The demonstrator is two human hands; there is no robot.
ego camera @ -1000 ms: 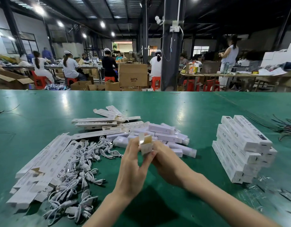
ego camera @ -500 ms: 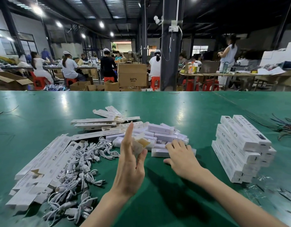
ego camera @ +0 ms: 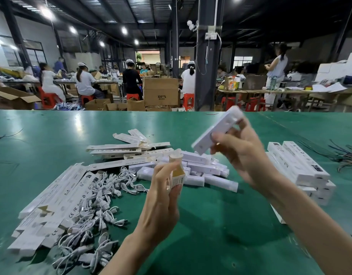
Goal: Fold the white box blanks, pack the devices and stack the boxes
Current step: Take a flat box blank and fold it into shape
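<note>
Behind the left hand [ego camera: 161, 197], devices [ego camera: 202, 169] crowd between cables [ego camera: 99, 197] and stacked boxes [ego camera: 302, 165].

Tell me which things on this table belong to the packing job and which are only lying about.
Job: left hand holding an open box; right hand holding a white device; device pile; flat box blanks; white cables; stacked boxes.
Lying about: dark wires, right edge; thin wire, left edge.

Green table [ego camera: 52, 139], glossy. Bearing: flat white box blanks [ego camera: 52, 197] at left, tangle of white cables [ego camera: 95, 205] beside them, heap of white devices [ego camera: 206, 171] centre, stacked boxes [ego camera: 302, 165] right, dark strands [ego camera: 345, 153], possibly wires, far right.
</note>
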